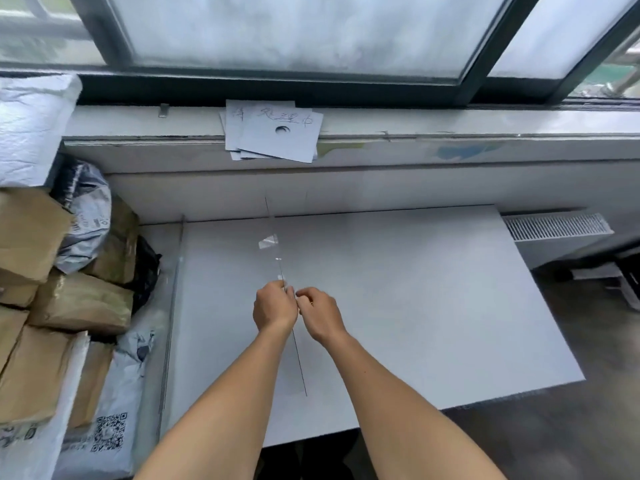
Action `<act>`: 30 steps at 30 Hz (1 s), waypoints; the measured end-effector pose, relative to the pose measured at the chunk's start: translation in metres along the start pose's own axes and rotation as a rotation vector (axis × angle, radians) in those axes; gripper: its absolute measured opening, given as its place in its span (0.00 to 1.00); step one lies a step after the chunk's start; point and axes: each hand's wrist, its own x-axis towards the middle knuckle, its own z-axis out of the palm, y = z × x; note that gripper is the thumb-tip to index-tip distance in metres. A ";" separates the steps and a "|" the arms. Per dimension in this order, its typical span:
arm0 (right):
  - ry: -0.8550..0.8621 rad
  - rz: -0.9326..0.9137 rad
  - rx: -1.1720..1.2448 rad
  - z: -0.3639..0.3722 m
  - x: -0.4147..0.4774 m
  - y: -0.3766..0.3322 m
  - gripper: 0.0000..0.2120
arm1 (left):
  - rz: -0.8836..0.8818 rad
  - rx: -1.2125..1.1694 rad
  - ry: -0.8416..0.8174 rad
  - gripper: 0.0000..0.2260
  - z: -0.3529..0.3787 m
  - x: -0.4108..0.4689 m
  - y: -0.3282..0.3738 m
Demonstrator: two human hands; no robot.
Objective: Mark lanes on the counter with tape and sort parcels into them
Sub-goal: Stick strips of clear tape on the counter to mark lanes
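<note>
Pinching thin clear glossy tape strip [277, 251]: left hand [275, 306], right hand [320, 315]; smooth white counter [415, 299].

Both bare arms reach forward, side by side. The left hand [275, 306] and right hand [320, 315] meet, knuckles up. Their curled fingers pinch the thin clear tape [269, 241] between them.
</note>
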 end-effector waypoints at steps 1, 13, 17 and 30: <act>0.017 0.004 0.022 -0.006 0.000 0.006 0.14 | -0.010 -0.010 -0.019 0.10 0.007 0.000 0.005; -0.003 0.033 -0.193 -0.072 0.006 0.058 0.09 | -0.089 0.044 -0.117 0.08 0.083 -0.010 0.074; 0.001 0.024 -0.288 -0.099 0.015 0.076 0.09 | -0.100 0.094 -0.079 0.10 0.115 -0.021 0.098; 0.255 0.064 -0.439 -0.263 0.021 0.182 0.04 | 0.051 0.194 -0.119 0.12 0.255 -0.039 0.252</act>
